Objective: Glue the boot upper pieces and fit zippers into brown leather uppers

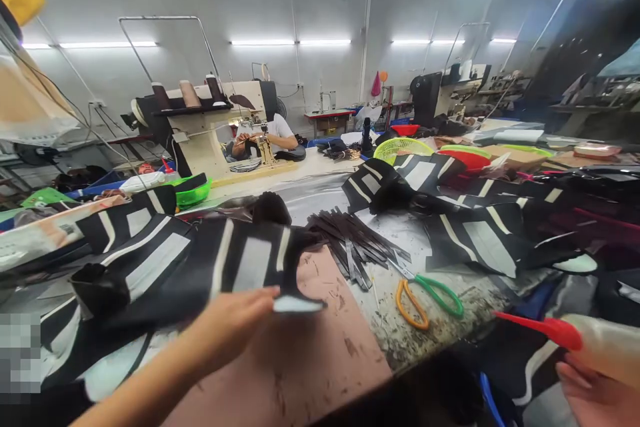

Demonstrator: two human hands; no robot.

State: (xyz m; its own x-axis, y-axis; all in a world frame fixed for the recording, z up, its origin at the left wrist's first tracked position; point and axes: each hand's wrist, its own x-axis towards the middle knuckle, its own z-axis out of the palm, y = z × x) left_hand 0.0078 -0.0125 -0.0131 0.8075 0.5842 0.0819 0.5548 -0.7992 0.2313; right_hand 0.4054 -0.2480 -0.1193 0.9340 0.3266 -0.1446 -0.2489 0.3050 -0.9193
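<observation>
My left hand [231, 321] is closed on the lower edge of a black cut piece [203, 260], which carries pale strips and a grey patch. The piece is slightly blurred and lies partly over a pinkish board [330, 347]. At the right edge, my right hand [597, 387] is wrapped round a squeeze bottle [607, 347] with a long red nozzle pointing left. Part of that hand and of the bottle is cut off by the frame. Between the hands lie scissors [440, 295] with one green and one orange handle loop.
A heap of dark narrow strips [350, 240] lies beyond the board. Similar black pieces [473, 237] are piled on both sides. Behind stand a sewing machine [200, 127], a green tray [193, 195] and a yellow-green basket [400, 149]. Another person [280, 130] sits behind the machine.
</observation>
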